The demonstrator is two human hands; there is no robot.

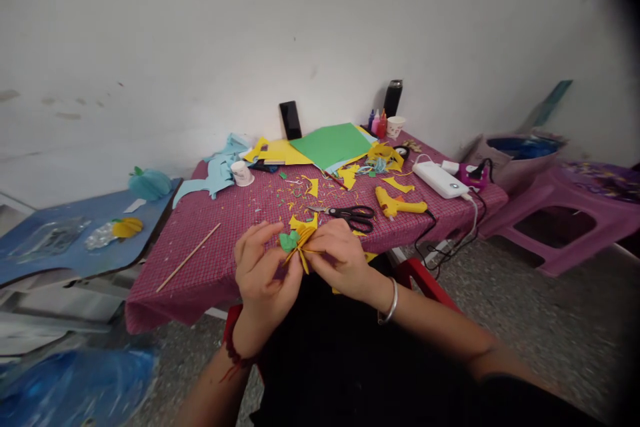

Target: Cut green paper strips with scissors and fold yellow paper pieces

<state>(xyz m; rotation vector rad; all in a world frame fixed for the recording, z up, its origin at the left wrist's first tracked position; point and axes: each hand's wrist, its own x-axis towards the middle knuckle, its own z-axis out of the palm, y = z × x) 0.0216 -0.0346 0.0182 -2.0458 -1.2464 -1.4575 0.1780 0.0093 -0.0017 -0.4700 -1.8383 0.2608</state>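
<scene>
Between my two hands, over the near edge of the table, is a small yellow paper pumpkin (303, 247) with a green paper top (289, 241). My left hand (264, 270) pinches it from the left, thumb low against the yellow folds. On the other side my right hand (343, 255) grips the yellow folds between thumb and fingers. Black-handled scissors (355, 215) lie just beyond my right hand. A yellow hot glue gun (399, 203) rests farther right. Yellow paper scraps (303, 221) are scattered beyond my fingers.
Green and yellow sheets (335, 145) lie at the back, near a phone (290, 120) leaning on the wall. A wooden stick (188, 257) and a paper cup (242, 173) are on the left. A white power bank-like box (440, 179) trails cables. Finished paper pumpkins (150, 183) sit on a blue board.
</scene>
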